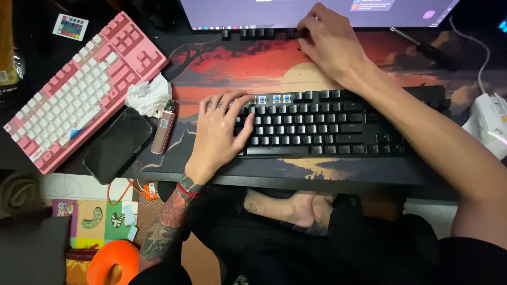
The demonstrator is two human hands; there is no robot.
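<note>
Crossed bare feet (296,207) on a dark lap nearest, at six o'clock. Just beyond, at nine o'clock of the black keyboard (338,124), left hand (219,134) lying flat on its left end, fingers spread wide, pinning the board rather than gripping anything. At eleven o'clock of that hand's fingertips, three bare blue switches (274,98) in the top row, caps already off; every other key in view still capped. Farther, at twelve o'clock, right hand (330,45) curled over a row of loose black keycaps (253,33) lined up under the monitor (317,13); fingertips narrow, pinched at the row's end, whether on a cap cannot be told. Judged barely begun: three caps pulled, nearly the whole board left. Off at ten o'clock, pink keyboard (82,89), phone (119,143), crumpled tissue (148,95). At three o'clock, white mouse (491,124); at one o'clock, screwdriver (428,48).
</note>
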